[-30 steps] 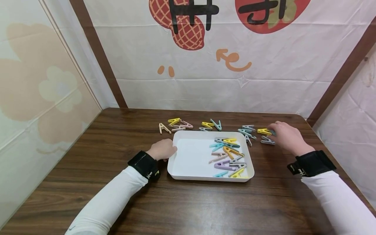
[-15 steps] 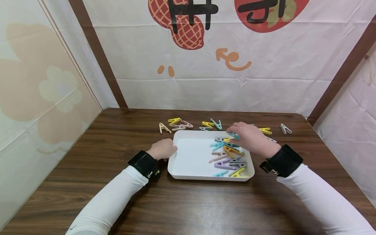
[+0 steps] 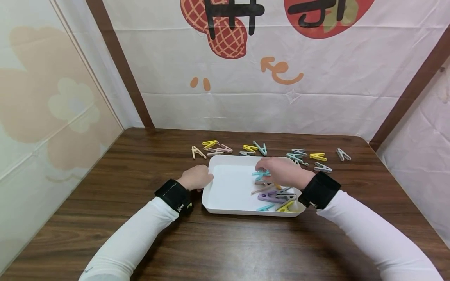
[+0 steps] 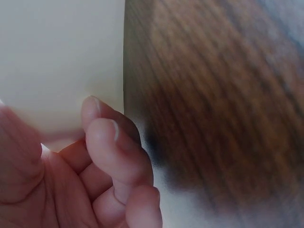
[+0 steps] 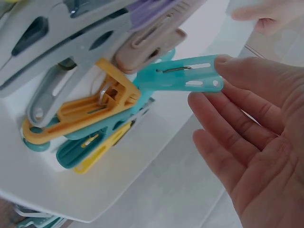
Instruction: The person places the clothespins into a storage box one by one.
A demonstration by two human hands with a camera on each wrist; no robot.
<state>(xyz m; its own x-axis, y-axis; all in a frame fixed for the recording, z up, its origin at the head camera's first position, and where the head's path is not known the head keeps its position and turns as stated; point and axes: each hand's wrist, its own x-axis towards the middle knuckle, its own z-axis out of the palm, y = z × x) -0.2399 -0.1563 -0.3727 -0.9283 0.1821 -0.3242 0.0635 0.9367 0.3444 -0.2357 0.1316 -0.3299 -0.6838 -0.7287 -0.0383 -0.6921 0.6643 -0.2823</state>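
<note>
My left hand [image 3: 195,177] grips the left rim of a white tray [image 3: 228,183], thumb on top. In the left wrist view its curled fingers [image 4: 116,147] lie against the tray wall [image 4: 61,57]. Over the right half of the tray, my right hand [image 3: 281,171] pinches the end of a teal clothespin [image 5: 180,76] between thumb and fingers. The far end of that clothespin reaches into the pile in the tray. Beside it lie an orange clothespin [image 5: 85,114], a purple clothespin [image 3: 268,196] and several grey ones. The right hand hides part of the pile in the head view.
Behind the tray lie loose clothespins: a yellow one [image 3: 209,144] among pink ones at left, another yellow one [image 3: 250,148] in the middle. At right are a yellow one [image 3: 318,157] and several grey-blue ones. A printed cloth [image 3: 232,109] hangs behind the wooden table [image 3: 168,242].
My right hand has moved left from the table's right side to over the tray, carrying a teal clothespin. A grey clothespin at far right has come into view. The left hand stays on the rim.
</note>
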